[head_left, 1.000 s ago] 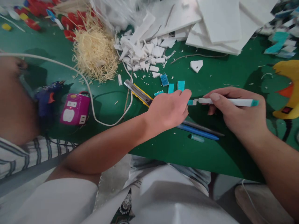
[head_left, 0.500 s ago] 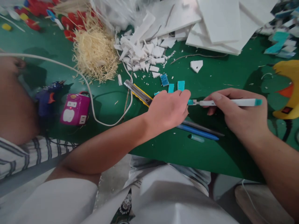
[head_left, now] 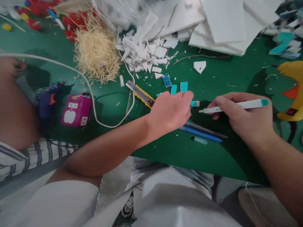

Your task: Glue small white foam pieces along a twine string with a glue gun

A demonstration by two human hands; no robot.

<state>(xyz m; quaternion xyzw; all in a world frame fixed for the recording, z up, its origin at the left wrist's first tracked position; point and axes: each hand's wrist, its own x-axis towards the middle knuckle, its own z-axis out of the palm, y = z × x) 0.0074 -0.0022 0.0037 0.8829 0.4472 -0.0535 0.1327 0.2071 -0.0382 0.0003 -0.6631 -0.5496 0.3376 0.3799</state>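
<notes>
Small teal-and-white strip (head_left: 195,103), apparently foam, pinched by a person's left hand (head_left: 172,107); the right hand (head_left: 246,115) grasps a slim white marker (head_left: 251,104), tip just right of the strip.
Should the left grip shift, ink could smear. Left of the strip: a straight, yellow-edged utility knife (head_left: 142,96); beyond the strip, jagged white foam scraps (head_left: 144,55).

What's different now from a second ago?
The right hand pulled the marker a little to the right, so its tip came away from the small teal-and-white piece. Nothing was let go: the marker is still held. The left hand and the cutter stayed put.
</notes>
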